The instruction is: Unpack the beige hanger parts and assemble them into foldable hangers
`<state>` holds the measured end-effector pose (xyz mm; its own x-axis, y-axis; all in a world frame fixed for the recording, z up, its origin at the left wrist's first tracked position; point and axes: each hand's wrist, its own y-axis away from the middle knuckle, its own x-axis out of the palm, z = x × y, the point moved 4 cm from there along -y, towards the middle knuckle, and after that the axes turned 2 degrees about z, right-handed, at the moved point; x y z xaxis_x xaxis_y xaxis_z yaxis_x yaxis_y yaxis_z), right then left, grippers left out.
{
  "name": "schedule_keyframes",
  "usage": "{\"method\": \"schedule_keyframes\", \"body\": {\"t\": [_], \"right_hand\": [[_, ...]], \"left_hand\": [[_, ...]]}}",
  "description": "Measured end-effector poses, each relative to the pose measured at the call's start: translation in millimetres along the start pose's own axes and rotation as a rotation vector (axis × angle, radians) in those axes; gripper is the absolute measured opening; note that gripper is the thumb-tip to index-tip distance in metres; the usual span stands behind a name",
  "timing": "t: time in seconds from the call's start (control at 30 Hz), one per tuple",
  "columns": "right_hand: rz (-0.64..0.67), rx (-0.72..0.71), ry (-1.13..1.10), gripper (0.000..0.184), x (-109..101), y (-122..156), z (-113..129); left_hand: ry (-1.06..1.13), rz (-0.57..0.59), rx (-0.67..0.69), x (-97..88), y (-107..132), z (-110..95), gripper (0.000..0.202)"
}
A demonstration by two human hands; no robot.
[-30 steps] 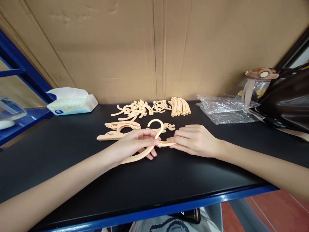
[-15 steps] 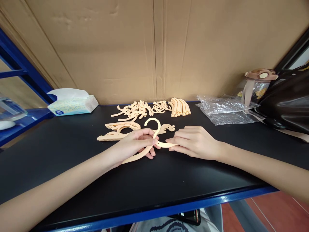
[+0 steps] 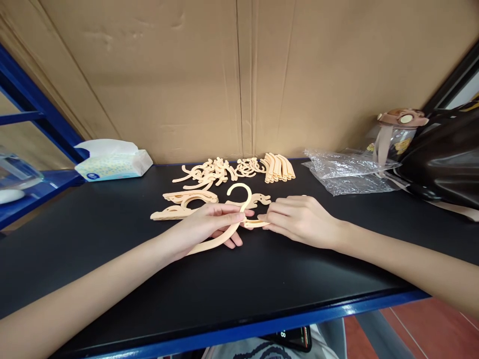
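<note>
My left hand (image 3: 215, 222) pinches a cream plastic clothes hanger piece (image 3: 215, 243), made of a curved arm with a hook on top, near the base of the hook. The hook curls up above my thumb. In my right hand (image 3: 295, 219), the fingers are closed on a second curved hanger arm (image 3: 255, 224). Its free end, with a forked edge, meets the hook's base at my left fingertips; whether the two are joined I cannot tell. Behind my hands lie flat animal-shaped hanger pieces (image 3: 175, 212), and another one with an animal head (image 3: 258, 200).
At the back of the black table (image 3: 299, 279) lie a pile of small hooks (image 3: 209, 172), some curved pieces (image 3: 249, 167) and a stack of hanger arms (image 3: 279, 168). A tissue pack (image 3: 116, 162) sits left. Clear plastic bags (image 3: 348, 172), a bottle (image 3: 398, 132) and a black bag (image 3: 445, 154) stand right.
The hook in my left hand has shifted slightly right. The arm in my right hand has turned, so its forked, hollow edge now shows, closer to the hook's base.
</note>
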<state>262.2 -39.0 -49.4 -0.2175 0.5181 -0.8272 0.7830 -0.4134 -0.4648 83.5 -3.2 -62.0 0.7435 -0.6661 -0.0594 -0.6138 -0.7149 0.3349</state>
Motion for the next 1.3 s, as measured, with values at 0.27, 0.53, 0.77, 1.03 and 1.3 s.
{"method": "schedule_keyframes", "body": {"t": [0.27, 0.53, 0.77, 1.03, 1.3], "right_hand": [[0.020, 0.022, 0.053, 0.030, -0.6, -2.1, 6.2], [-0.019, 0.016, 0.044, 0.032, -0.5, -1.0, 2.9], [-0.079, 0.007, 0.100, 0.027, 0.2, -0.7, 3.9], [-0.092, -0.038, 0.144, 0.024, -0.2, -1.6, 6.8], [-0.090, -0.060, 0.107, 0.019, 1.6, -0.4, 7.3]], "left_hand": [[-0.016, 0.036, 0.005, 1.4, 1.7, -3.3, 0.033], [-0.042, 0.033, 0.009, 2.5, 2.4, -4.0, 0.034], [-0.061, 0.085, 0.032, 5.0, 2.9, -4.0, 0.024], [-0.052, 0.104, 0.042, 6.2, 1.9, -4.3, 0.021], [-0.136, 0.081, 0.120, 7.9, -1.3, -2.9, 0.024]]}}
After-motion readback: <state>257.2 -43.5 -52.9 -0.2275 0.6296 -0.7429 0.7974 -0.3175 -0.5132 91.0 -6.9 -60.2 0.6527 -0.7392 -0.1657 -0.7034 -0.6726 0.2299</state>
